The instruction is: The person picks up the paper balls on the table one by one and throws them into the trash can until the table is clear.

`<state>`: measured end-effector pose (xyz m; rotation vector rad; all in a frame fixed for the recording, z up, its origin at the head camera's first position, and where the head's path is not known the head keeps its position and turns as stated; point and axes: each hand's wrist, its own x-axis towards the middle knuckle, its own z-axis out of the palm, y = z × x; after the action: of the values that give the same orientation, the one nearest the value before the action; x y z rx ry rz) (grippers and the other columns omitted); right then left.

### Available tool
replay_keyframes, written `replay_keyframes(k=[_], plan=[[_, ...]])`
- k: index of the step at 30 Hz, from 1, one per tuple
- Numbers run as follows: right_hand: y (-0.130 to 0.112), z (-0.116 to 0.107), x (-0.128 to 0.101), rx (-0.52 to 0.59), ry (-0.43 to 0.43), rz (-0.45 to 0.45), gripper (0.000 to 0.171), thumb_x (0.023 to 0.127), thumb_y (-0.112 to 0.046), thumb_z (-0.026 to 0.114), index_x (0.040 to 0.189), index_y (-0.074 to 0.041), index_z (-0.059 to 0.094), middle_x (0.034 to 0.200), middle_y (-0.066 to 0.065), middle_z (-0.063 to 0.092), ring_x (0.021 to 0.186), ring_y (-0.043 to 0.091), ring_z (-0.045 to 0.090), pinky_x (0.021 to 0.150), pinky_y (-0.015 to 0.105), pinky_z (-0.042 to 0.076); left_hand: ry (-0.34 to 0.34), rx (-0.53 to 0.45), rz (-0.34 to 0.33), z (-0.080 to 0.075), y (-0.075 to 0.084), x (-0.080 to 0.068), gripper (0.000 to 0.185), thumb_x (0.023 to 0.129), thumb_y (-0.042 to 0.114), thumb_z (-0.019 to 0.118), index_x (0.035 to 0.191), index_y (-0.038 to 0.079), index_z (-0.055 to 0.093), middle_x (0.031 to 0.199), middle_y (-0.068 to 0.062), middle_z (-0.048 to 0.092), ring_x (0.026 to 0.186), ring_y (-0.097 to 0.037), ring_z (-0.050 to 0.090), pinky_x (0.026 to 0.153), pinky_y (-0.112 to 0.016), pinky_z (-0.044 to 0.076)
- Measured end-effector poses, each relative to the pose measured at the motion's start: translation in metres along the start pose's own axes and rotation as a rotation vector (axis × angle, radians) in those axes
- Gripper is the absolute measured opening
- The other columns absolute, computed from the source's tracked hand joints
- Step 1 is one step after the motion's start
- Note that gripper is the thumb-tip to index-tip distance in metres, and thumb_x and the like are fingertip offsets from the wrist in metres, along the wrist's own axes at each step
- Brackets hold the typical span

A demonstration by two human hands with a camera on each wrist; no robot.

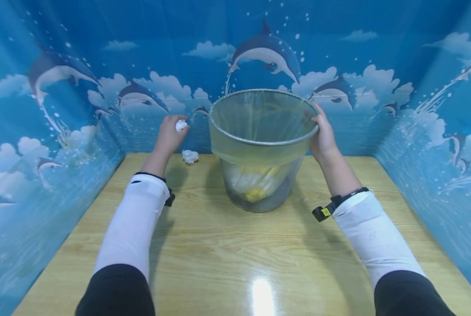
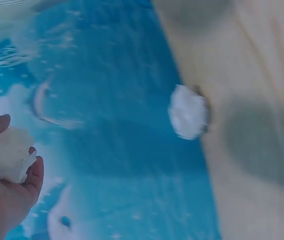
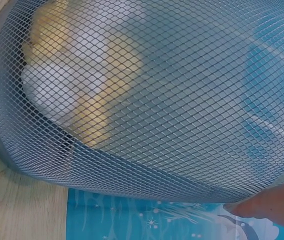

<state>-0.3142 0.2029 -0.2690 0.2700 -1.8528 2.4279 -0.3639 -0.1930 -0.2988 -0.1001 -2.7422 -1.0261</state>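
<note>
My left hand is raised left of the bin and holds a crumpled white paper ball; in the left wrist view the fingers curl round this ball. Below it, a second white paper ball lies at the table's back edge. A silver mesh wastebasket with a translucent liner folded over its rim stands upright at centre. With my right hand I grip the rim on its right side. Through the mesh in the right wrist view show white crumpled paper and yellow crumpled paper.
The wooden table reaches back to a blue curtain printed with dolphins and clouds, which also covers both sides. A bright light reflection shows on the table near the front.
</note>
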Motion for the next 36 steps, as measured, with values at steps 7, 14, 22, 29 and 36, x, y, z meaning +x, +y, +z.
replay_keyframes(k=[7, 14, 22, 29, 36], plan=[[0.001, -0.001, 0.001, -0.003, -0.006, -0.009, 0.066, 0.093, -0.014, 0.023, 0.157, -0.017, 0.006, 0.162, 0.000, 0.007, 0.146, 0.021, 0.017, 0.117, 0.037, 0.017, 0.068, -0.053, 0.077, -0.020, 0.035, 0.003, 0.046, 0.100, 0.029, 0.051, 0.142, 0.010, 0.047, 0.146, -0.017, 0.038, 0.127, -0.034, 0.043, 0.100, -0.048, 0.043], [0.001, -0.002, 0.002, 0.005, -0.018, -0.029, 0.066, 0.092, -0.013, 0.023, 0.156, -0.016, 0.009, 0.161, 0.002, 0.011, 0.145, 0.024, 0.019, 0.116, 0.040, 0.017, 0.087, -0.095, 0.097, -0.040, 0.063, 0.001, 0.048, 0.099, 0.034, 0.052, 0.144, 0.017, 0.045, 0.151, -0.011, 0.034, 0.130, -0.030, 0.041, 0.100, -0.045, 0.042], [0.001, -0.003, 0.001, 0.022, -0.005, -0.006, 0.066, 0.093, -0.014, 0.024, 0.157, -0.017, 0.007, 0.162, 0.000, 0.009, 0.146, 0.023, 0.018, 0.117, 0.039, 0.017, 0.093, -0.083, 0.171, -0.048, 0.093, -0.002, 0.047, 0.099, 0.034, 0.053, 0.142, 0.017, 0.047, 0.148, -0.008, 0.038, 0.128, -0.026, 0.043, 0.098, -0.041, 0.043], [0.002, -0.001, 0.000, 0.020, -0.016, -0.027, 0.065, 0.093, -0.013, 0.023, 0.156, -0.016, 0.010, 0.160, 0.003, 0.013, 0.144, 0.025, 0.020, 0.116, 0.040, 0.019, 0.069, -0.056, 0.230, -0.047, 0.116, -0.007, 0.046, 0.099, 0.033, 0.053, 0.142, 0.017, 0.047, 0.150, -0.006, 0.036, 0.133, -0.023, 0.039, 0.102, -0.039, 0.042], [0.001, 0.000, -0.001, 0.033, -0.009, -0.017, 0.064, 0.094, -0.013, 0.023, 0.156, -0.016, 0.010, 0.161, 0.002, 0.015, 0.145, 0.025, 0.021, 0.117, 0.039, 0.019, 0.022, -0.027, 0.255, -0.040, 0.136, -0.008, 0.050, 0.100, 0.038, 0.048, 0.146, 0.021, 0.041, 0.149, -0.006, 0.037, 0.124, -0.023, 0.045, 0.090, -0.036, 0.046]])
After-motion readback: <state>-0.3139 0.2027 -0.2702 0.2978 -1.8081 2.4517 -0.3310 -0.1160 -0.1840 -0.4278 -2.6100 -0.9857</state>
